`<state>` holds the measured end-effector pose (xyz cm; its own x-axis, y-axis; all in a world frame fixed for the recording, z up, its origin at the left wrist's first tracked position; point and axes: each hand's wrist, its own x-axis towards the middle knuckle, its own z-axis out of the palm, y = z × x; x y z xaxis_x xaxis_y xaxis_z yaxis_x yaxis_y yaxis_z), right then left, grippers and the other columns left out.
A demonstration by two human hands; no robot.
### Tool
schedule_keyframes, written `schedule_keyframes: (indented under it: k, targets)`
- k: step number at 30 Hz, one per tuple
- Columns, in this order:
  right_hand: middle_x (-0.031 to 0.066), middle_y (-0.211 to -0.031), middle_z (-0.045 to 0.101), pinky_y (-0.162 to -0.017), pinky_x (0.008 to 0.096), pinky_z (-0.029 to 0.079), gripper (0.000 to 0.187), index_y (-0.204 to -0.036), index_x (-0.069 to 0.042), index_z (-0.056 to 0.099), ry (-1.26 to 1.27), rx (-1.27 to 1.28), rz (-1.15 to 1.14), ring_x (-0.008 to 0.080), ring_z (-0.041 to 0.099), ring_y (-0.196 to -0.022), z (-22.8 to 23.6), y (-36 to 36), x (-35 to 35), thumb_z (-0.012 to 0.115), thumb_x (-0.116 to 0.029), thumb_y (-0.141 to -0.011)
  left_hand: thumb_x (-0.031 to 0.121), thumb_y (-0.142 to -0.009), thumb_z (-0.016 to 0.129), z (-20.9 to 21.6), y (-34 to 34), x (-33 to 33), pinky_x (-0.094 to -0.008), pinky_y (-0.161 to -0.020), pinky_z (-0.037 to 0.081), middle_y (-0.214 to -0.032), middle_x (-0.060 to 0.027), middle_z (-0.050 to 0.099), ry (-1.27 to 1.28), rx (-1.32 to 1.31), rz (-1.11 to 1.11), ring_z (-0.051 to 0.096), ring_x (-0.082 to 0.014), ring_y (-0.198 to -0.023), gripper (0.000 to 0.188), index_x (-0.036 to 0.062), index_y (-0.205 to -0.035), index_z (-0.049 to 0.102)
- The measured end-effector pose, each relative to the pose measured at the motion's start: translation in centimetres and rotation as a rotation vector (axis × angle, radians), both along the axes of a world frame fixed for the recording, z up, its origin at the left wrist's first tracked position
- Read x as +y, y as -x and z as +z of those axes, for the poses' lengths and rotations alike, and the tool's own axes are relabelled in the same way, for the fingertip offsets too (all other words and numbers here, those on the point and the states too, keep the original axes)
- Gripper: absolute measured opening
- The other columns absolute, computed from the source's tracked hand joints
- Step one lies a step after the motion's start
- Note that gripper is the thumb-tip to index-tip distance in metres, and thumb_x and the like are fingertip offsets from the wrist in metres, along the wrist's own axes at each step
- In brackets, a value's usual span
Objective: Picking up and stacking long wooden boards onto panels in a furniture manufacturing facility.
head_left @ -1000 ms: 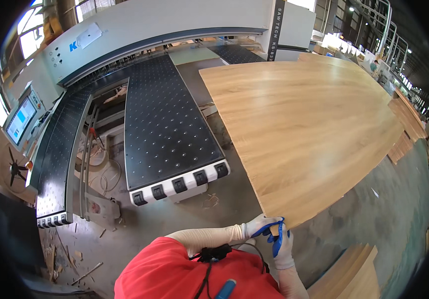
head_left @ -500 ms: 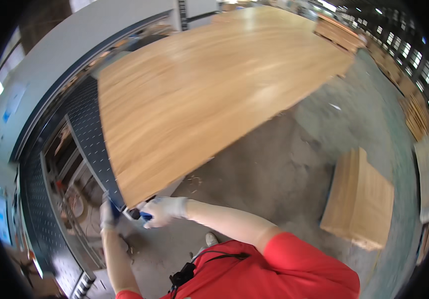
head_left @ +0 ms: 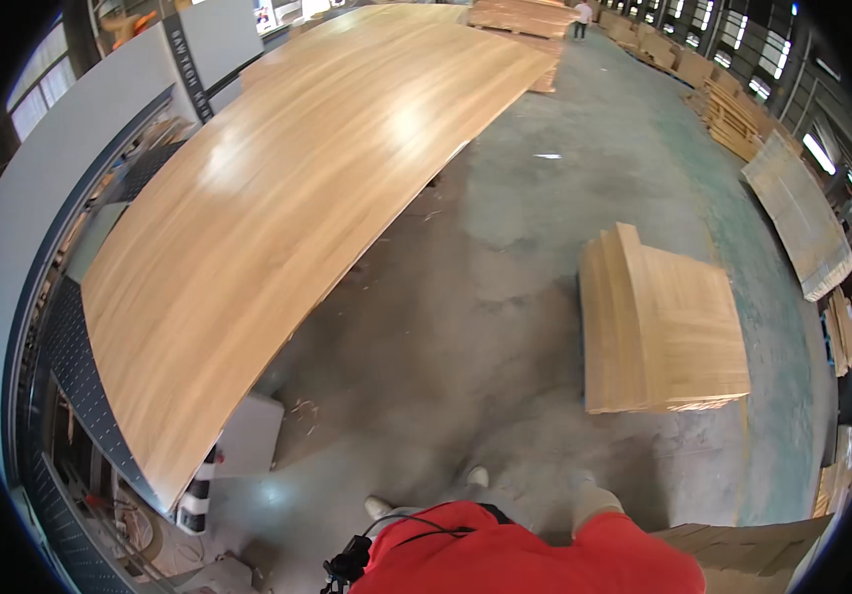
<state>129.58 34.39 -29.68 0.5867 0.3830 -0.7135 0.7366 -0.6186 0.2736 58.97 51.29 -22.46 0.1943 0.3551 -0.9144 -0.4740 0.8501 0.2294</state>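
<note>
A large wood-grain panel (head_left: 297,178) lies across the dark slotted bed (head_left: 84,346) of a machine. Its near corner juts out beyond the bed. My left hand is out of view. My right arm (head_left: 596,503) reaches forward from its red sleeve, strongly foreshortened. The pale right hand (head_left: 582,479) at its end is small and blurred against the floor, so its fingers and anything in them cannot be made out. It shows below a stack of wood-grain boards (head_left: 663,327), apart from the large panel.
Left of the panel runs the machine's long white housing (head_left: 69,158). A grey box-like base (head_left: 250,436) stands under the panel's near edge. Flat brown sheets (head_left: 752,544) lie at lower right. Along the right are a leaning pale slab (head_left: 797,218) and wood piles (head_left: 728,119). A person (head_left: 582,18) stands far back.
My view has swung right and away from the panel's near corner. Both gloved hands were at that corner; my left hand has left the picture and my right arm has moved right.
</note>
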Motion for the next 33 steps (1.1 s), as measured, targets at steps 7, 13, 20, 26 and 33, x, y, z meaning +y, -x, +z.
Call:
schedule_keyframes:
  k: [7, 13, 20, 26, 33]
  targets:
    - [0.008, -0.119, 0.069, -0.086, 0.0442, 0.055, 0.027, -0.113, -0.015, 0.073, 0.018, 0.067, 0.058, 0.0272, 0.066, -0.111, 5.8, -15.2, 4.8, 0.06, -0.022, -0.091, 0.048, -0.098, 0.05, 2.1, -6.2, 21.9, -0.0271, -0.057, 0.045, -0.083, -0.0038, 0.064, -0.261, -0.478, -0.104, 0.058, -0.0134, -0.069, 0.035, 0.0166, -0.1, 0.064]
    - [0.0068, -0.078, 0.063, -0.057, 0.0346, 0.048, 0.031, -0.096, -0.01, 0.065, -0.876, 0.736, -0.879, 0.0169, 0.059, -0.064, 2.6, -18.0, 27.0, 0.065, -0.04, -0.088, 0.041, -0.099, 0.052, 10.7, -37.7, 43.5, -0.0307, -0.067, 0.051, -0.095, -0.0074, 0.068, -0.591, 0.146, -0.494, 0.064, -0.018, -0.08, 0.037, 0.0072, -0.108, 0.064]
    - [0.0143, -0.101, 0.07, -0.085, 0.0375, 0.049, 0.045, -0.106, -0.006, 0.068, -0.767, 0.637, -0.254, 0.0262, 0.065, -0.095, 17.9, -19.8, 47.7, 0.059, -0.047, -0.09, 0.026, -0.1, 0.055, 24.7, -61.9, 57.4, -0.0303, -0.095, 0.047, -0.116, -0.0098, 0.065, -1.064, -0.075, -0.995, 0.061, -0.0169, -0.107, 0.037, -0.0025, -0.124, 0.058]
    - [0.0011, -0.066, 0.06, -0.053, 0.0309, 0.041, 0.03, -0.08, -0.014, 0.068, -1.187, 0.332, -0.759, 0.0145, 0.053, -0.058, 2.8, -35.3, 30.9, 0.062, -0.042, -0.092, 0.025, -0.098, 0.058, 34.8, -85.8, 73.9, -0.0302, -0.1, 0.045, -0.12, -0.0107, 0.063, -1.375, -0.22, -1.137, 0.058, -0.0169, -0.112, 0.041, -0.0037, -0.128, 0.055]
    - [-0.0028, -0.055, 0.045, -0.037, 0.0312, 0.031, 0.026, -0.072, -0.02, 0.053, -0.879, 0.425, -1.894, 0.0125, 0.041, -0.04, 9.6, -41.5, 30.3, 0.057, -0.033, -0.094, 0.031, -0.094, 0.062, 40.8, -107.6, 90.9, -0.036, -0.099, 0.044, -0.118, -0.013, 0.062, -1.858, 0.231, -1.169, 0.058, -0.0278, -0.112, 0.039, 0.0021, -0.121, 0.058]
